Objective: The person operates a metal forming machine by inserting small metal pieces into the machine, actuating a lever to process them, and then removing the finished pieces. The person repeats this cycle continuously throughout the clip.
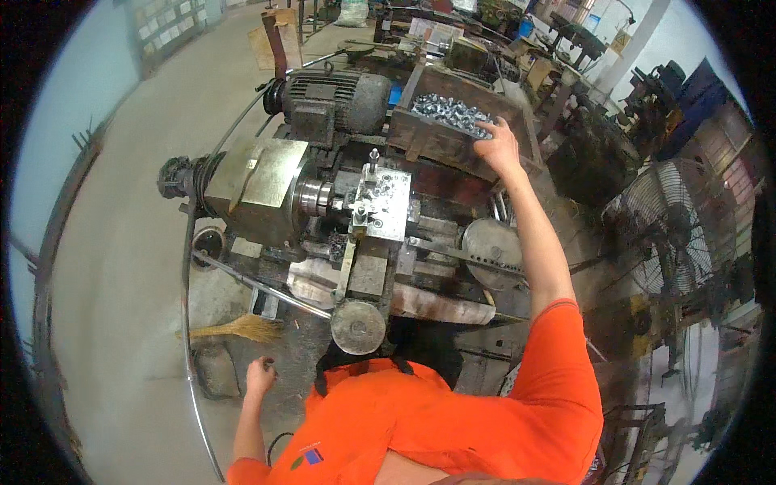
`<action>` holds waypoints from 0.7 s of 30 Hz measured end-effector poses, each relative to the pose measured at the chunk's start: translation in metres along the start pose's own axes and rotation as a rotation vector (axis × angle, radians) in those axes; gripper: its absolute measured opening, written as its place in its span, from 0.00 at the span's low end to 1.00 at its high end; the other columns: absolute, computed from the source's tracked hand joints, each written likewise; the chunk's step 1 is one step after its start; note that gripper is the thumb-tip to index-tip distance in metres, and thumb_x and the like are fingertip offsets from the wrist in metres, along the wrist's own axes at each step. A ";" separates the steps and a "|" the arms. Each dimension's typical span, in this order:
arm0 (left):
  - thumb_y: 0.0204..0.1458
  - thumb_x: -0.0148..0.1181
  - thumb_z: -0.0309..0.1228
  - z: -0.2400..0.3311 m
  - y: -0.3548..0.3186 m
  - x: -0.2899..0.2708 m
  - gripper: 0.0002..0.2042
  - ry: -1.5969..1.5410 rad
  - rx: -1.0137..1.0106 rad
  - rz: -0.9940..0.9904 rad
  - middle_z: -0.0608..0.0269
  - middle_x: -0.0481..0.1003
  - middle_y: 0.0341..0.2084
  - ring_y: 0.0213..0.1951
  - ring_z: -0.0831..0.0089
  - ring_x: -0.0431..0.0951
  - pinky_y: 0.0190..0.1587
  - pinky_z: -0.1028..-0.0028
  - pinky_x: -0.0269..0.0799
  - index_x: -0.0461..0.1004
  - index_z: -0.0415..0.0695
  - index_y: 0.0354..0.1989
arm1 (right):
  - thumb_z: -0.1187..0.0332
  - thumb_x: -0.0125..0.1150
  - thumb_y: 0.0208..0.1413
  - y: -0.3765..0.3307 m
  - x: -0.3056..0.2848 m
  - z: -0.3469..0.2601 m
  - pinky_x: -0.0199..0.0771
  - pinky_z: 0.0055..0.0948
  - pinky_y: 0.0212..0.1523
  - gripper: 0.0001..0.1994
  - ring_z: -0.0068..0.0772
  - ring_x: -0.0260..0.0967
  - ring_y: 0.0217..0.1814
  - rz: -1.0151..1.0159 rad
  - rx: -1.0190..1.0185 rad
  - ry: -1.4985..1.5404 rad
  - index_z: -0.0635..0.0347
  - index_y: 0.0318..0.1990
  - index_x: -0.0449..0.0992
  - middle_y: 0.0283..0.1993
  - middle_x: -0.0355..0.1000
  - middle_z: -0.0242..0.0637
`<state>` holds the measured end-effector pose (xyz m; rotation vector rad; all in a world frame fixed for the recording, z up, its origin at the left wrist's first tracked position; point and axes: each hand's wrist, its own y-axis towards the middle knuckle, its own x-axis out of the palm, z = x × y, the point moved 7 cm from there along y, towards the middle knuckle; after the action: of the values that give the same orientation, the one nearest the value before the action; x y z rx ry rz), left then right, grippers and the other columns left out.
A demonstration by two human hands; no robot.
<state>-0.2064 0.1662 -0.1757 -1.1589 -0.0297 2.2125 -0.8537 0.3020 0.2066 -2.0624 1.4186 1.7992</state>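
My right arm stretches far forward over the machine. At its end, my right hand (499, 147) hangs over the near right edge of a wooden box (412, 133), its fingers apart and nothing visible in them. Inside the box lies a heap of small shiny metal parts (453, 111). My left hand (260, 376) is low beside my body, left of the round metal disc (358, 327) at the machine's front. Its fingers are curled together, and whatever they may hold is too small to make out. Between both hands stands a small lathe with a chuck (314, 196) and a tool block (386, 202).
A ribbed electric motor (339, 101) sits behind the headstock (257, 179). A long metal lever (263, 284) sticks out to the left. A straw broom (238, 327) lies on the floor near my left hand. A caged fan (667, 230) stands at the right.
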 end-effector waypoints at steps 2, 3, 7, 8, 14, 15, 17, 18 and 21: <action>0.42 0.55 0.29 0.032 -0.010 -0.014 0.11 0.088 0.086 0.003 0.51 0.75 0.18 0.25 0.58 0.77 0.32 0.65 0.71 0.76 0.39 0.34 | 0.64 0.59 0.30 -0.024 0.003 0.003 0.59 0.35 0.58 0.24 0.53 0.59 0.59 0.011 -0.039 0.102 0.52 0.43 0.77 0.59 0.57 0.56; 0.42 0.55 0.29 0.037 -0.011 -0.015 0.11 0.055 0.065 -0.031 0.51 0.74 0.17 0.24 0.58 0.76 0.32 0.65 0.71 0.76 0.39 0.34 | 0.66 0.58 0.30 -0.044 -0.002 -0.004 0.62 0.35 0.56 0.22 0.52 0.61 0.57 0.001 -0.086 0.140 0.53 0.41 0.78 0.59 0.59 0.53; 0.46 0.56 0.29 0.081 0.009 -0.039 0.09 -0.108 0.087 -0.025 0.53 0.74 0.16 0.20 0.64 0.75 0.27 0.70 0.70 0.75 0.39 0.35 | 0.70 0.58 0.30 -0.138 -0.033 0.025 0.68 0.28 0.49 0.20 0.45 0.68 0.51 -0.065 0.037 0.177 0.56 0.38 0.79 0.56 0.63 0.49; 0.48 0.56 0.28 0.105 0.017 -0.051 0.08 -0.163 0.144 0.012 0.55 0.74 0.17 0.20 0.68 0.75 0.26 0.71 0.69 0.75 0.39 0.35 | 0.71 0.58 0.30 -0.164 -0.044 0.049 0.69 0.27 0.47 0.19 0.42 0.69 0.50 -0.058 0.137 0.242 0.57 0.37 0.79 0.56 0.64 0.47; 0.52 0.52 0.25 0.224 0.050 -0.114 0.11 -0.231 0.422 0.233 0.57 0.76 0.31 0.35 0.74 0.75 0.38 0.74 0.71 0.73 0.35 0.42 | 0.70 0.58 0.32 -0.301 -0.112 0.165 0.70 0.29 0.46 0.16 0.40 0.69 0.50 0.048 0.488 0.020 0.57 0.35 0.80 0.54 0.67 0.40; 0.52 0.51 0.25 0.231 0.063 -0.113 0.11 -0.241 0.496 0.208 0.55 0.76 0.33 0.36 0.73 0.75 0.39 0.74 0.71 0.72 0.33 0.42 | 0.69 0.57 0.33 -0.325 -0.125 0.182 0.70 0.30 0.46 0.15 0.42 0.69 0.49 0.040 0.574 -0.057 0.57 0.34 0.80 0.52 0.69 0.41; 0.51 0.50 0.25 0.228 0.094 -0.092 0.12 -0.136 0.443 0.199 0.54 0.76 0.32 0.35 0.69 0.76 0.39 0.72 0.71 0.72 0.34 0.42 | 0.70 0.55 0.33 -0.371 -0.146 0.207 0.69 0.28 0.44 0.16 0.42 0.71 0.42 -0.059 0.489 -0.152 0.62 0.35 0.78 0.45 0.72 0.44; 0.50 0.51 0.26 0.219 0.110 -0.071 0.12 0.089 0.421 0.204 0.53 0.77 0.32 0.35 0.67 0.77 0.39 0.71 0.71 0.73 0.34 0.42 | 0.68 0.56 0.33 -0.409 -0.161 0.220 0.70 0.30 0.44 0.15 0.44 0.71 0.42 -0.042 0.615 -0.169 0.61 0.33 0.78 0.42 0.73 0.45; 0.47 0.52 0.32 0.227 0.123 -0.056 0.15 0.161 0.582 0.299 0.52 0.77 0.30 0.32 0.62 0.77 0.38 0.69 0.69 0.74 0.37 0.41 | 0.64 0.56 0.34 -0.508 -0.173 0.247 0.72 0.34 0.42 0.12 0.47 0.71 0.39 -0.117 0.854 -0.244 0.58 0.28 0.79 0.35 0.74 0.45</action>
<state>-0.4169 0.0962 -0.0327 -1.0430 0.8461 2.1425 -0.6913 0.8369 0.0152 -1.3928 1.5608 1.0502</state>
